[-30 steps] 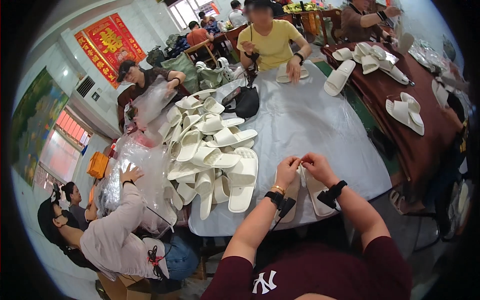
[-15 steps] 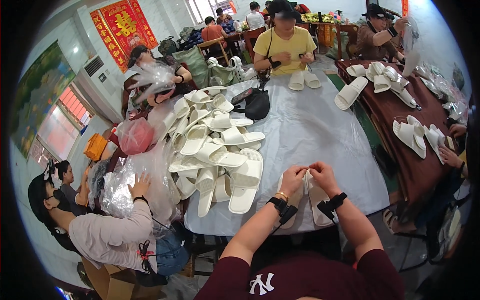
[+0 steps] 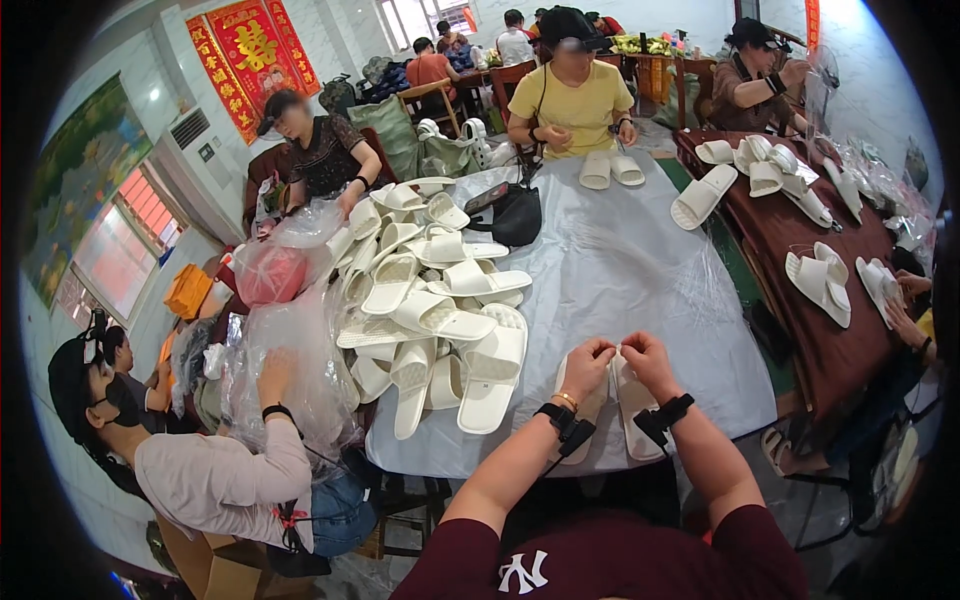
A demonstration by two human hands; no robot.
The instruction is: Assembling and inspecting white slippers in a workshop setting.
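Observation:
At the near edge of the table, a pair of pale slippers lies side by side, a left slipper (image 3: 583, 437) and a right slipper (image 3: 632, 412), partly covered by my hands and wrists. Over the far part of the left one, my left hand (image 3: 586, 370) is closed in a pinch. My right hand (image 3: 649, 366) pinches likewise above the right one, with a small gap between the two hands. Whatever the fingertips hold is too small to make out. Left of my hands, a heap of white slippers (image 3: 440, 310) covers the table, one large slipper (image 3: 492, 370) nearest.
A grey sheet (image 3: 640, 270) covers the table. A black bag (image 3: 516, 212) lies beyond the heap; another pair of slippers (image 3: 610, 170) stands at the far edge, before a person in yellow (image 3: 570, 100). Plastic bags (image 3: 290, 350) and co-workers flank the left; a brown-covered table (image 3: 800, 250) holds slippers rightward.
My hands stay pinched over the pair, barely moved. The person at far left has lowered the clear plastic bags. The person in yellow has moved their hands apart.

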